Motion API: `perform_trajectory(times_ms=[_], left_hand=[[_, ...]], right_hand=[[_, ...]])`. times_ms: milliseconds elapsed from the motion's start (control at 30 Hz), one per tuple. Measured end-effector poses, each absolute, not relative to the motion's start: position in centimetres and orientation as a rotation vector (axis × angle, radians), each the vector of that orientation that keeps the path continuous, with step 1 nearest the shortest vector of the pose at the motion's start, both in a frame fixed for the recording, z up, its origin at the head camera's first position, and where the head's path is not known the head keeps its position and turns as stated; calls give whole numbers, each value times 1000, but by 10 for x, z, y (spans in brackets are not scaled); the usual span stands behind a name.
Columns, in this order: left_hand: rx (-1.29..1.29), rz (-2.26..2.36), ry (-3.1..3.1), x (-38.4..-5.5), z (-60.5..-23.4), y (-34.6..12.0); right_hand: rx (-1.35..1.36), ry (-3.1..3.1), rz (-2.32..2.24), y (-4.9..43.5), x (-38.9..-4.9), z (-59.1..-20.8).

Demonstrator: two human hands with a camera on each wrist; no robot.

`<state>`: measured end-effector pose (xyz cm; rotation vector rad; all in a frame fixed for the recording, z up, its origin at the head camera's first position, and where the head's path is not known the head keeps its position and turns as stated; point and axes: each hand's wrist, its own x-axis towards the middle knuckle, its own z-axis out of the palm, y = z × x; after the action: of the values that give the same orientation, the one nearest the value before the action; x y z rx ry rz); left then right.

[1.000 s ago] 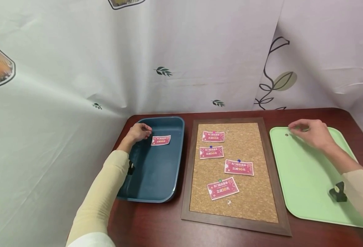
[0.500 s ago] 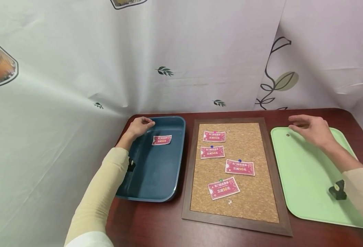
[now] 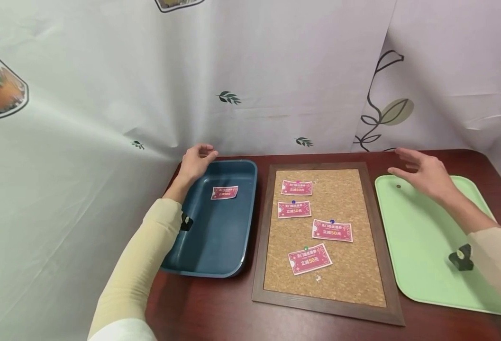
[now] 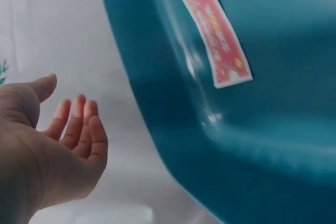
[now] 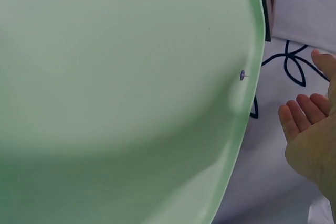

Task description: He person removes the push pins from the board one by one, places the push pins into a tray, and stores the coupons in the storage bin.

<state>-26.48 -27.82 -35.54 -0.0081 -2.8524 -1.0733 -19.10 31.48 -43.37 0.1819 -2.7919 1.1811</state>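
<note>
Nothing in either grip right now. Left hand [image 3: 196, 163] with relaxed, lightly bent fingers, by the far left corner of the blue tray [image 3: 214, 237]; right hand [image 3: 429, 175] with fingers fairly straight and thumb well apart, by the far edge of the green tray [image 3: 421, 237]. One loose coupon [image 3: 224, 192] in the blue tray, toward its far end, with some curl in the paper. One pushpin [image 5: 242, 75] in the green tray, near the far rim, needle toward that rim. Four pinned coupons [image 3: 309, 259] on the corkboard [image 3: 352, 270], between the trays on the desk [image 3: 199, 308].

For a clean pickup, probably best to drop straight down on the coupon and nip a raised edge between thumb and fingertip — no scraping across that shiny bottom. For the pin, go for the head, not the needle. Close the right thumb and fingers gently; easy to get poked or flick something that tiny away with a hasty grab. Also mind the black wrist gear [image 3: 186, 222] around the rims — likely to snag.
</note>
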Motion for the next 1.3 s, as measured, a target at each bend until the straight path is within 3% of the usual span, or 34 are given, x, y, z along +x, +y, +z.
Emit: perform_trajectory(times_ms=[500, 1300], left_hand=[[-183, -1226, -2789, -266, -340, -229], [-370, -1237, -2906, -270, -353, -158]], right_hand=[[242, -2858, 1210, 291, -201, -417], [425, -2852, 1230, 234, -215, -423]])
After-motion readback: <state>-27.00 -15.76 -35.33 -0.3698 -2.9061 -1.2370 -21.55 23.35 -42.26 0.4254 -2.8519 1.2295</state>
